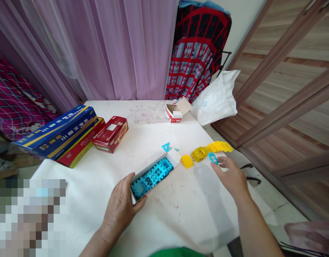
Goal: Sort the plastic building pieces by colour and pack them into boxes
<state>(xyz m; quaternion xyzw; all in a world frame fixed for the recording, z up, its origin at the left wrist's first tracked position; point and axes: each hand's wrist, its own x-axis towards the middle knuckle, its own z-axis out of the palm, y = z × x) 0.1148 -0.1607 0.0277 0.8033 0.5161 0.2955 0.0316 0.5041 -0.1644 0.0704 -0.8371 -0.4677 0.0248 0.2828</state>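
My left hand (121,207) grips the near end of a narrow white box (153,175) that lies on the white table (159,132) and is packed with blue waffle-like plastic pieces. My right hand (231,176) reaches toward the table's right edge, with a small blue piece (212,157) pinched at its fingertips. Just beyond lie several yellow pieces (204,152) in a row. Another blue piece (166,146) rests on the table behind the box's open flap.
Long blue and red boxes (62,134) and a smaller red box (111,134) sit at the left. An open small carton (176,112) and a white plastic bag (216,98) are at the far right corner. Purple curtains hang behind; wooden panels stand to the right.
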